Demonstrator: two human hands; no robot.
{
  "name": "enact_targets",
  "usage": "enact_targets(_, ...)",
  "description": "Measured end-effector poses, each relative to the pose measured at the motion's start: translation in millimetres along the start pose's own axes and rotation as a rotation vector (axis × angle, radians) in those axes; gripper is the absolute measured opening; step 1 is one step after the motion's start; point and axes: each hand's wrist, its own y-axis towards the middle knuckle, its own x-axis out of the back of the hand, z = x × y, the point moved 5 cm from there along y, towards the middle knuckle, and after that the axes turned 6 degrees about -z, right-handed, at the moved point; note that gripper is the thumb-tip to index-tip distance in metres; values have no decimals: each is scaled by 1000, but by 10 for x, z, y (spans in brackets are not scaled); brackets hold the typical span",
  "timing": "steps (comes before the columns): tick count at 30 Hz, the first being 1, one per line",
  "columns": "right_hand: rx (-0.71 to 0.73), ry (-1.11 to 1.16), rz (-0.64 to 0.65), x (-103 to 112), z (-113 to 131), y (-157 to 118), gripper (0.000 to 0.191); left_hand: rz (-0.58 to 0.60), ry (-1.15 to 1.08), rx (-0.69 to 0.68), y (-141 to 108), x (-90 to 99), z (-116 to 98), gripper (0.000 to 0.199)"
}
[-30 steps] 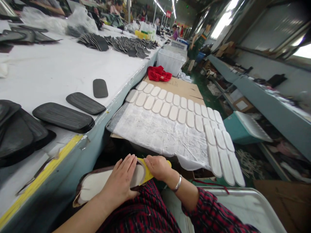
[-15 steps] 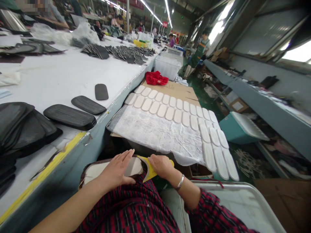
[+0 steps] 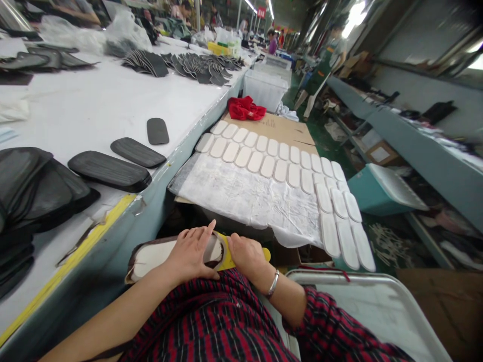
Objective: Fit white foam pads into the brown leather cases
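A shoe upper (image 3: 149,259) with a dark brown edge and a long white face lies across my lap, its white side up. Over its middle and right part, my left hand (image 3: 193,251) grips it, thumb on the near side and fingers across the top. My right hand (image 3: 247,255) is closed around a yellow tool (image 3: 225,257) with a curved, hollowed edge. That edge sits against the rounded right end of the shoe upper. The tool's rounded tail sticks out past my right hand.
White oval pieces (image 3: 255,162) lie in rows on a cloth-covered board (image 3: 245,201). The worktable (image 3: 94,115) at left holds black oval pads (image 3: 109,171) and dark stacked parts (image 3: 41,186). A red cloth (image 3: 246,108) lies farther back. A pale tray-like surface (image 3: 377,311) stands right.
The yellow tool has come left, and its curved edge now fits round the end of the shoe upper. My left hand's fingers have bent more. The camera view has shifted slightly.
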Motion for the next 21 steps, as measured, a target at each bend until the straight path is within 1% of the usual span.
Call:
enact_targets(5, -6, 9, 23, 23, 8, 65, 36, 3, -40, 6, 37, 26, 40, 127)
enact_targets(9, 7, 0, 12, 20, 8, 114, 35, -16, -39, -15, 40, 50, 48, 128)
enact_targets(14, 70, -12, 0, 6, 43, 158, 33, -32, -36, -81, 29, 74, 59, 124)
enact_targets(17, 76, -20, -2, -4, 60, 171, 31, -43, -47, -120, 35, 95, 48, 125)
enact_targets(19, 80, -25, -11, -13, 72, 168, 31, -46, -50, -121, 39, 103, 36, 126)
enact_targets(21, 43, -24, -22, -25, 63, 156, 32, -48, -48, -110, 37, 104, 28, 126)
